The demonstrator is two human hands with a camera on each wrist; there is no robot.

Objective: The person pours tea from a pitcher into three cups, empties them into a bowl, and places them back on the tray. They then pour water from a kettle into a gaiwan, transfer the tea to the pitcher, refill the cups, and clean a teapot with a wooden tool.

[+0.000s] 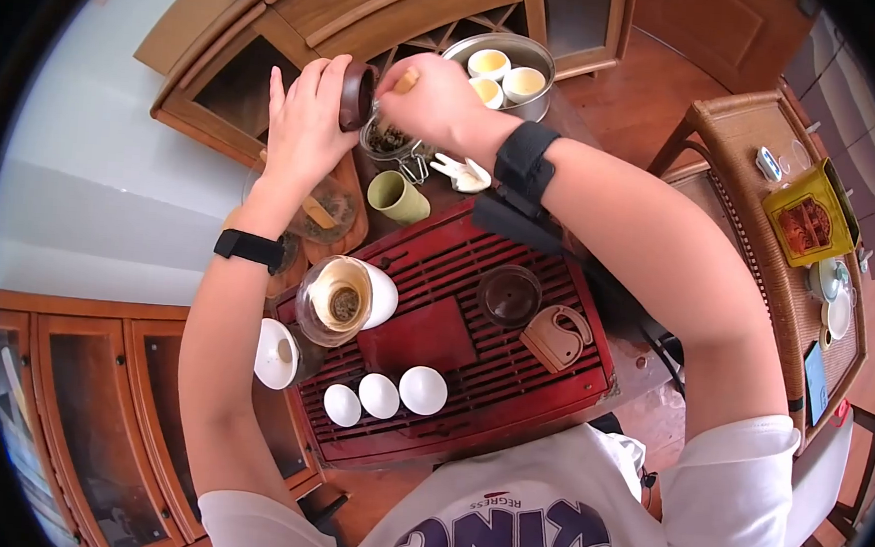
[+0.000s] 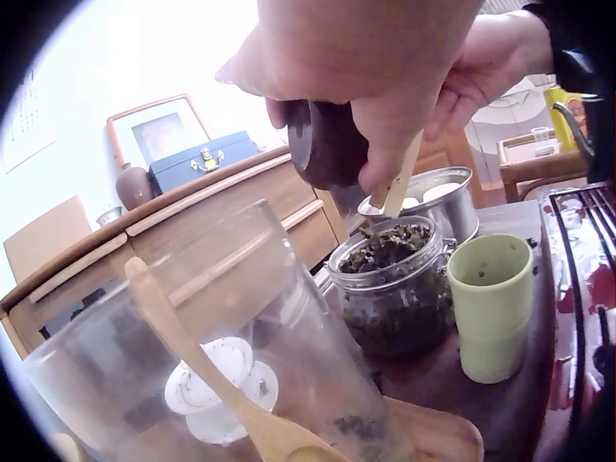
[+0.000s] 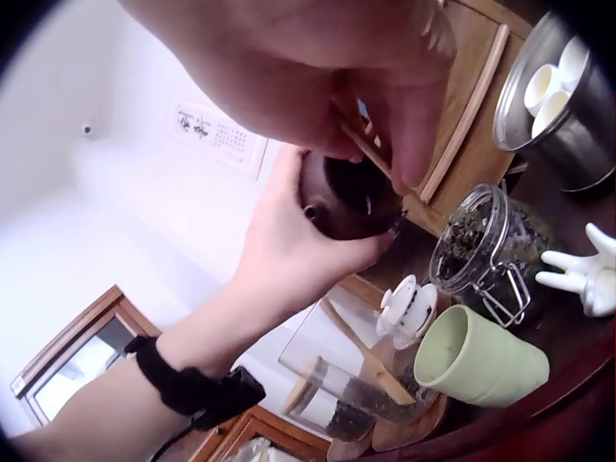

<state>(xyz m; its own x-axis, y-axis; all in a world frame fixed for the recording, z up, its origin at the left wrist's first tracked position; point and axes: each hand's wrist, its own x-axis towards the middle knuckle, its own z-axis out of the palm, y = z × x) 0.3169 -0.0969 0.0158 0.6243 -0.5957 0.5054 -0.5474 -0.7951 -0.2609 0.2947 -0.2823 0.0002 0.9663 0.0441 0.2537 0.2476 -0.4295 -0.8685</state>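
My left hand (image 1: 307, 115) grips a small dark brown clay pot (image 1: 356, 96), tipped sideways so its dark opening faces my right hand (image 1: 433, 103). Between the thumb and fingers of the right hand is a thin pale wooden stick (image 2: 402, 178), pinched at the pot's mouth. In the right wrist view, its lower end points down toward the jar; whether it is a scoop I cannot tell. Below both hands stands an open glass clip-top jar (image 2: 395, 298) filled with dark tea leaves. A pale green cup (image 2: 491, 308) is beside the jar.
Nearer me is a red slatted tea tray (image 1: 468, 431) with three small white cups (image 1: 379, 395) and a strainer pitcher (image 1: 344, 303). A metal bowl (image 1: 546, 60) holding white cups and a white hand-shaped ornament (image 3: 587, 274) are close by. A tall glass vessel (image 2: 87, 375) stands left.
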